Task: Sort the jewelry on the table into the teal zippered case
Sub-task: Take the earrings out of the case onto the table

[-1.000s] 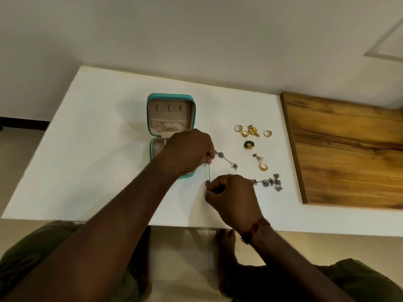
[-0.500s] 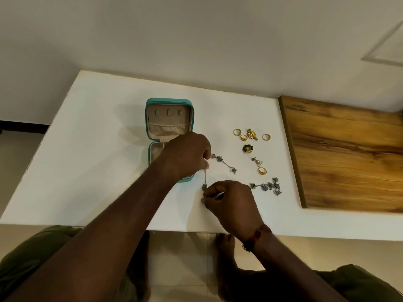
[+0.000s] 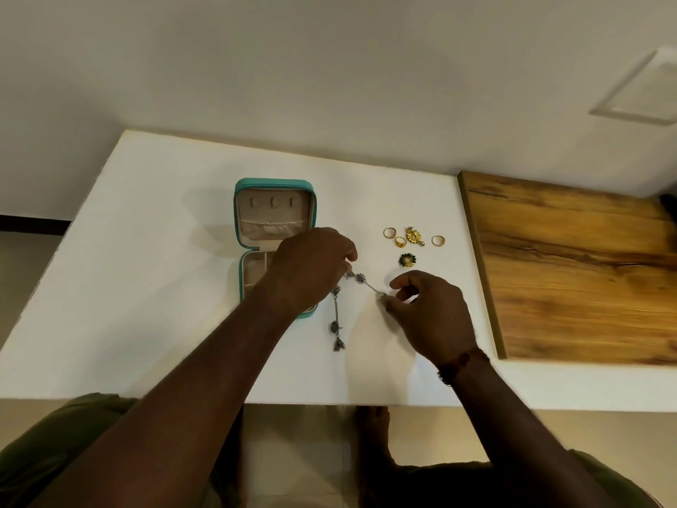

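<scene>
The left grip (image 3: 311,271) pinches the silver chain (image 3: 361,278) at its bend; the right grip (image 3: 434,317) pinches one end. The other end runs toward the near edge of the surface (image 3: 146,287), beside the open teal case (image 3: 274,184).
</scene>
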